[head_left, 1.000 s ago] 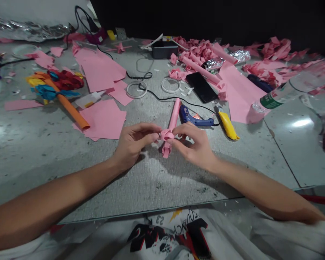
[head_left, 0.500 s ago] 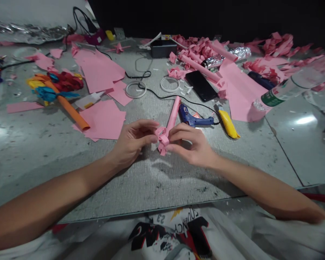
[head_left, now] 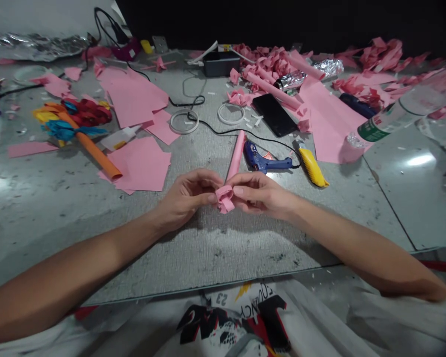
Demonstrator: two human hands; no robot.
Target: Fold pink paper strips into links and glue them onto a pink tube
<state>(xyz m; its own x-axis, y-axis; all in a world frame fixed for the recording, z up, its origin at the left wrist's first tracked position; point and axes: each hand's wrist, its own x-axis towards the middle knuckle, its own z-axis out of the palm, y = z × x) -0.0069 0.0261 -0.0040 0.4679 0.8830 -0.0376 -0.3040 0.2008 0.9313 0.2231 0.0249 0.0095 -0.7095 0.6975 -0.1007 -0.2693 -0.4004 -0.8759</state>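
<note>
Right hand (head_left: 265,197) pinches the paper curl (head_left: 226,202), tube (head_left: 236,154) pointing away beyond it; left hand (head_left: 186,194), half-curled, perhaps touches too.

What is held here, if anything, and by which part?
A slim rolled tube of pink paper, held at its near end, by the curled pink strips. The right grip pinches there; whether the left grip also pinches cannot be told.

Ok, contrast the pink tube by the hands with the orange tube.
The pink tube has loops at its near end, between left hand and right hand; the untouched orange tube has a multicoloured bunch at its far end. Going away, the pink tube slants right, the orange tube left. Both are slender.
</note>
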